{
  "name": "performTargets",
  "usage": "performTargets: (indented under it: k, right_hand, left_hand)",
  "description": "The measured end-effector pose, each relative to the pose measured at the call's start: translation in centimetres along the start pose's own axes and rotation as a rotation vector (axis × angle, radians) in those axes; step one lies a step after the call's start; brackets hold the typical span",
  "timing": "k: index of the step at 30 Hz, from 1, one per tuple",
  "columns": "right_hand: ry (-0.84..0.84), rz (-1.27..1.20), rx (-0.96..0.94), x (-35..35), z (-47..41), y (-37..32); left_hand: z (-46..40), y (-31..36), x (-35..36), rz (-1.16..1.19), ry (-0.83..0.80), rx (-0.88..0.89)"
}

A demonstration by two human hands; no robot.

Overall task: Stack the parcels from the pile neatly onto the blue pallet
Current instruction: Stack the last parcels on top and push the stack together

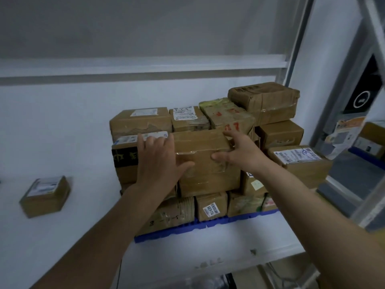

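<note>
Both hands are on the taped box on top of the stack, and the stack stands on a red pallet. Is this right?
Not quite: the pallet is blue, not red, as the head view shows. The rest holds: the left hand and right hand are on the taped box.

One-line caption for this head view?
Both hands, left hand and right hand, seat a taped parcel on the stack atop the blue pallet.
</note>
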State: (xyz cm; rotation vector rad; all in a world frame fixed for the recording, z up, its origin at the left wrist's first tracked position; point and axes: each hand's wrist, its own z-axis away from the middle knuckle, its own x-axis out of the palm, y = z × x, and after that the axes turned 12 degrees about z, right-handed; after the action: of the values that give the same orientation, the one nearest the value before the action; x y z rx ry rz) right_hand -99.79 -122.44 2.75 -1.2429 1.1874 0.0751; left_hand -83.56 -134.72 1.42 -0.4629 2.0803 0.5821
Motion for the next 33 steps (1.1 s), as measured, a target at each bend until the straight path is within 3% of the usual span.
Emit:
performTargets:
  k: [28, 33]
  right_hand:
    - [0.097, -0.003, 0.005, 0.6, -1.3, 1.2]
    - [0.14, 0.028, -0.023, 0.5, -1.5, 0.8]
  left_hand:
    - [-1.0, 0.9, 1.6, -0.214, 0.112, 0.104]
    - [-1.8, 1.1, 1.6, -0.201, 0.118, 0.191]
